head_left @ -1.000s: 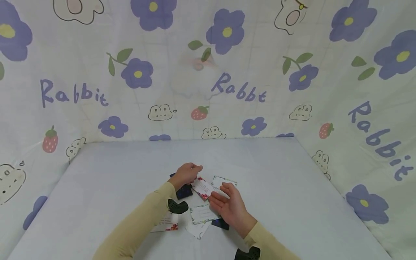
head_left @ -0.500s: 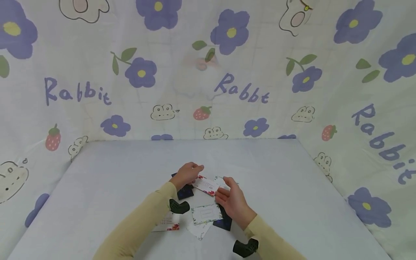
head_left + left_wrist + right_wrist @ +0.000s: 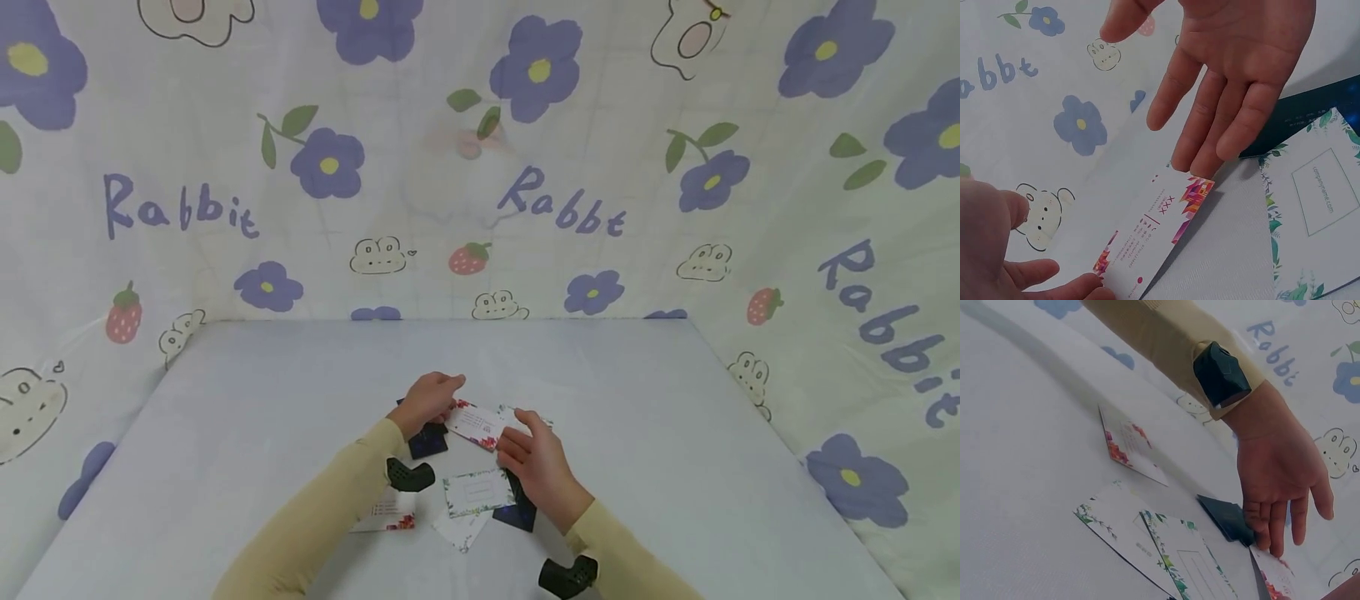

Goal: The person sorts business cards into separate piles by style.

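Between the two hands is a white business card [image 3: 476, 423] with red-orange patterned corners. My left hand [image 3: 427, 400] is at its left end; in the right wrist view that hand's fingers [image 3: 1299, 519] are fairly straight, with the tips at the card and the thumb apart. At the card's other end is my right hand [image 3: 543, 475]. The left wrist view shows its extended fingertips touching the card edge, the thumb held away. A dark blue card [image 3: 427, 442] lies partly under the left hand. Beneath the right hand is another dark card [image 3: 517, 510], partly hidden.
Nearer me lie a leaf-bordered white card [image 3: 478, 492] and another white card [image 3: 459, 530] partly beneath it. A red-patterned card [image 3: 390, 515] is by the left forearm. Behind the right hand shows one more white card [image 3: 545, 419]. Printed curtains [image 3: 420, 208] enclose the white table [image 3: 675, 467].
My right hand has moved slightly right and its fingers have come to the patterned card's right end. That card has turned to lie flatter across the view. The left hand has barely moved.
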Motion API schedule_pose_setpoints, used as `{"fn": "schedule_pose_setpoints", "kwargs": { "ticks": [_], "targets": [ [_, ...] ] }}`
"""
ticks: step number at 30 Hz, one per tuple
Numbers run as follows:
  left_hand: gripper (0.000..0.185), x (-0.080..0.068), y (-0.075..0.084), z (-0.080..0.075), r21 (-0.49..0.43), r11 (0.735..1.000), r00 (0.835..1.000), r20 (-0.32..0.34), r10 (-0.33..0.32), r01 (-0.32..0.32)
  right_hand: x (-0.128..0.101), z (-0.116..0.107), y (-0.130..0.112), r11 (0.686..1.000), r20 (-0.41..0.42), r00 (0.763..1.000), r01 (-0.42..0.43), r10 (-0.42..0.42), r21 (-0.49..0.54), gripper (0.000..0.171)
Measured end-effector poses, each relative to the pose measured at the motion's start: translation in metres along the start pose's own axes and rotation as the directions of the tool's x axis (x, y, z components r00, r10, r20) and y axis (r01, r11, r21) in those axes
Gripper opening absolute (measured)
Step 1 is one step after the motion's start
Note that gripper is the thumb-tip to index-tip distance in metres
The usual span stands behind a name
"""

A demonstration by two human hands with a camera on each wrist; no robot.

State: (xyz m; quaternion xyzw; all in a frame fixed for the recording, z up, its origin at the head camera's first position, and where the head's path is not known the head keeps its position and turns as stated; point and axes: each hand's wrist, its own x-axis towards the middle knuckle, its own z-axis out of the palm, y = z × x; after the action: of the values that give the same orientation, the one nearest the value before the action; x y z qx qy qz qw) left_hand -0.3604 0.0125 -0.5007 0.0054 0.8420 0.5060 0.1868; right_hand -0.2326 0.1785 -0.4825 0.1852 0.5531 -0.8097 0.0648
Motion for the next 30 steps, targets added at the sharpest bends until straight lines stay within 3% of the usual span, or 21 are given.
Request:
{"fn": "schedule_pose_setpoints", "kwargs": {
  "ticks": [6, 10, 14, 19, 24, 30],
  "targets": [
    [0.059, -0.014, 0.007, -0.001, -0.001, 0.998, 0.997, -0.034, 0.066, -0.066, 0.001, -0.004, -0.005, 0.999, -0.013, 1.000, 0.023, -0.023, -0.027, 0.070],
    [0.059, -0.020, 0.011, 0.000, -0.049, 0.992, 0.993, -0.036, 0.111, -0.113, 0.002, -0.006, -0.009, 0.999, -0.056, 0.998, 0.037, -0.038, -0.030, 0.067],
    [0.059, -0.023, 0.014, -0.004, -0.091, 0.991, 0.995, -0.008, 0.095, -0.096, 0.002, -0.009, -0.013, 0.999, -0.072, 0.997, 0.029, -0.032, -0.037, 0.066],
    [0.059, -0.039, 0.014, -0.021, -0.096, 0.992, 0.996, 0.026, 0.081, -0.078, -0.003, -0.009, -0.014, 0.996, -0.016, 1.000, 0.001, -0.002, -0.087, 0.066],
    [0.059, -0.064, -0.006, -0.042, -0.172, 0.983, 0.994, 0.076, 0.080, -0.066, -0.011, -0.003, -0.012, 0.988, 0.084, 0.996, -0.017, 0.030, -0.154, 0.067],
    [0.059, -0.100, -0.042, -0.067, -0.276, 0.961, 0.993, 0.112, 0.025, 0.007, -0.017, 0.010, -0.003, 0.969, 0.216, 0.974, -0.012, 0.067, -0.247, 0.065]
  ]
}}
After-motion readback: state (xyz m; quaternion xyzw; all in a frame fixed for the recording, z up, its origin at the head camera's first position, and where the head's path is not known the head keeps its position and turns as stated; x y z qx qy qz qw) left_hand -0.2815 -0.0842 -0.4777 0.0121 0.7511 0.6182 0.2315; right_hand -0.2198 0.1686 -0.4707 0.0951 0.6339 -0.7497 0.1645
